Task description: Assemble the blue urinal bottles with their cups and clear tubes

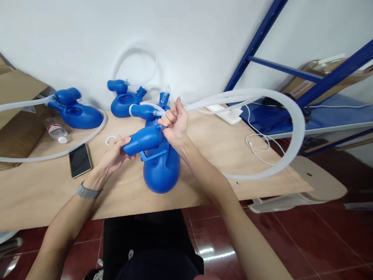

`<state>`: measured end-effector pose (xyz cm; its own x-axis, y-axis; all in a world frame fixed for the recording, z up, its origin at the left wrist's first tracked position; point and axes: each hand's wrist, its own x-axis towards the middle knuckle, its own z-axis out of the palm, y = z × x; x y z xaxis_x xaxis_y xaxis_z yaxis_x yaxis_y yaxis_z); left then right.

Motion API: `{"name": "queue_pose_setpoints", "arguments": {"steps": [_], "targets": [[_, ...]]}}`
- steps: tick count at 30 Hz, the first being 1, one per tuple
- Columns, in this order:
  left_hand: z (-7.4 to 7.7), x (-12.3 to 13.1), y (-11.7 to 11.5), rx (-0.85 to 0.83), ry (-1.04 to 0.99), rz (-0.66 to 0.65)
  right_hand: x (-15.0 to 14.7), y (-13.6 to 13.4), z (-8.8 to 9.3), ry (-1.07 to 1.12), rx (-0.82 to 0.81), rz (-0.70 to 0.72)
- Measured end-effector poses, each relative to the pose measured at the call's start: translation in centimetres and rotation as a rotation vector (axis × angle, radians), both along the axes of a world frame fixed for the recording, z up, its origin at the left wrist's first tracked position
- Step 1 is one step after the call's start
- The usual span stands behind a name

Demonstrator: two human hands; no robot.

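Note:
My left hand (119,149) grips the wide end of a blue plastic funnel piece (144,139), thumb on top. My right hand (175,121) is closed around the junction at its narrow end, where a translucent white hose (297,120) appears to start. That hose loops out to the right and back over the table. Beneath the funnel piece lies a blue urinal bottle (161,177), its handle in front. Right behind my hands is another blue funnel piece (143,111) with a clear fitting. Fingers hide what exactly the right hand clasps.
Two more blue bottles with hoses, one at the back (125,105) and one at the left (83,116), stand near the wall. A clear water bottle (56,131), a phone (80,160), a cardboard box (21,105), a power strip (225,113) and a blue rack (256,42) surround the work spot.

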<state>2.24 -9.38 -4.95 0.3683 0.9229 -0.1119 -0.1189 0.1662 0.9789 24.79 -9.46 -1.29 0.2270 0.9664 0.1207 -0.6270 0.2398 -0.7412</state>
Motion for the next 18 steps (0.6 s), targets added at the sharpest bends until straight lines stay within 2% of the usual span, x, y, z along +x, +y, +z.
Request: {"name": "queue_pose_setpoints", "arguments": {"steps": [4, 7, 10, 14, 16, 18], "targets": [[-0.7, -0.1, -0.2, 0.098, -0.017, -0.028, 0.6, 0.4, 0.1, -0.206, -0.025, -0.058], [-0.4, -0.7, -0.6, 0.205, -0.018, -0.068, 1.3, 0.6, 0.2, -0.257, -0.011, -0.009], [0.6, -1.0, -1.0, 0.373, 0.045, -0.086, 2.0, 0.5, 0.4, -0.235, 0.035, 0.056], [2.5, -0.8, -1.4, 0.671, 0.239, -0.032, 2.9, 0.5, 0.3, -0.157, 0.076, 0.074], [3.6, -1.1, -2.3, 0.886, 0.353, -0.011, 4.6, 0.5, 0.6, -0.144, 0.063, 0.081], [4.9, -2.5, -4.0, 1.13, 0.477, 0.029, 7.9, 0.1, 1.1, -0.146, -0.002, 0.068]]}}
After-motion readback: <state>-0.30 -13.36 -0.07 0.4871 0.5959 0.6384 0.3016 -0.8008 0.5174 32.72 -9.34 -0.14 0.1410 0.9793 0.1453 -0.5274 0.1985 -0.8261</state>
